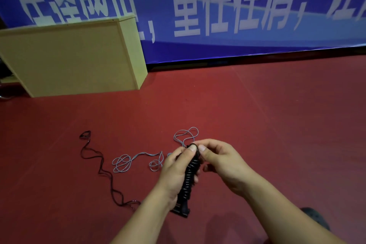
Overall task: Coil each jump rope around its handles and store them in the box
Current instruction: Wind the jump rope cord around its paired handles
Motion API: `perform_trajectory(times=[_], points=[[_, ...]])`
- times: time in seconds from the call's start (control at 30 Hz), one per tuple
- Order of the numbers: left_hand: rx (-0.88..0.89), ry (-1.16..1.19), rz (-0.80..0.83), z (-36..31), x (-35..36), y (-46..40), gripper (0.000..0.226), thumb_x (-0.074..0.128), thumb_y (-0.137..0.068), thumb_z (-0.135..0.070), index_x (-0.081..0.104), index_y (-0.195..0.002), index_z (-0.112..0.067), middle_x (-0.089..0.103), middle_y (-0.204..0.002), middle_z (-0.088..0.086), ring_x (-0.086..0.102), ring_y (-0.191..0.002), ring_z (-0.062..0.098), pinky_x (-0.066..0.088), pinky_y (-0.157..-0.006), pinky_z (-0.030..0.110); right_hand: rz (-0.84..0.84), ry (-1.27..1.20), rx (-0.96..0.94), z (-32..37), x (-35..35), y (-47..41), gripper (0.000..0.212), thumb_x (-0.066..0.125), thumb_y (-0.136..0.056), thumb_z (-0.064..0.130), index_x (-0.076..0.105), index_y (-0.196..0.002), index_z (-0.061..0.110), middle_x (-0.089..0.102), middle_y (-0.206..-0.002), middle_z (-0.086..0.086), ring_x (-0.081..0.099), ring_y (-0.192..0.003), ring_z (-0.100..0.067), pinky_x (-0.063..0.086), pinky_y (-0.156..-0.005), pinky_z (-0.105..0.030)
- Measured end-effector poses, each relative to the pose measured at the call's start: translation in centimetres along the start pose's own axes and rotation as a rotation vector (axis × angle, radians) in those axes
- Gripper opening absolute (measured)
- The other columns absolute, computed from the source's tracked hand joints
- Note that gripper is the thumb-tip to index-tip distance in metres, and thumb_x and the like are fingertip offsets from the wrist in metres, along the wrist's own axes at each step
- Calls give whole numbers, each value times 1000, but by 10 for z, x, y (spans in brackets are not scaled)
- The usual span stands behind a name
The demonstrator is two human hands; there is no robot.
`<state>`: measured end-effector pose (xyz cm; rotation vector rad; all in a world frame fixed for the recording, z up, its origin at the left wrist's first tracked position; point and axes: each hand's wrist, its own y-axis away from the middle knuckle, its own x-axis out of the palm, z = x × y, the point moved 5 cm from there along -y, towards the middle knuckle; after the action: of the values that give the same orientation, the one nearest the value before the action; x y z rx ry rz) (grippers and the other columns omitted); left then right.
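Low over the red floor [257, 115], the left hand [174, 174] grips a black jump rope bundle wound tight around its handles [191, 172]; the right hand [219, 162] pinches the top coil end. Cord looks light, springy, likely to unwind, so best held across the coils. Nearby on the floor lie a loose grey-blue rope [138, 159] and a thin dark rope [99, 166]. Pale yellow wooden box [75, 55] stands well apart; contents hidden.
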<state>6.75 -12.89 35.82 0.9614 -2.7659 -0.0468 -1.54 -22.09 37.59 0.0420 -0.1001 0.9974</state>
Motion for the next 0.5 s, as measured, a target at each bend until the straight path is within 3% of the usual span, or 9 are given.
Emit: perform_trajectory(times=[0.1,0.33,0.43,0.5], points=[[32,-73,-40,1,-2,0,43,68,-78,-48,64,-88,-6,60,-63,8,51,-46,18,44,-45,26,-24,-2,33,-4,-2,-1,16,58,-96,17,61,-81,16,60,-72,0,52,-67,-14,43,-60,-24],[73,-258,-33,2,-17,4,53,76,-69,-61,64,-86,-11,63,-66,8,54,-49,19,45,-49,29,-88,27,41,-7,-6,-7,15,68,-88,8,61,-77,14,53,-61,-1,44,-54,-10,38,-50,-21],[118,-435,-37,1,-32,11,49,70,-65,-61,66,-90,-20,62,-67,-4,55,-55,15,44,-57,34,-39,13,40,-7,1,-8,15,68,-87,3,60,-81,13,48,-58,-1,41,-54,-12,37,-50,-21],[146,-591,-62,-4,-45,20,49,70,-64,-64,66,-94,-26,64,-68,-12,56,-59,8,45,-61,28,-5,22,42,-9,9,-7,15,68,-87,1,59,-82,13,45,-55,2,38,-52,-12,35,-51,-23]])
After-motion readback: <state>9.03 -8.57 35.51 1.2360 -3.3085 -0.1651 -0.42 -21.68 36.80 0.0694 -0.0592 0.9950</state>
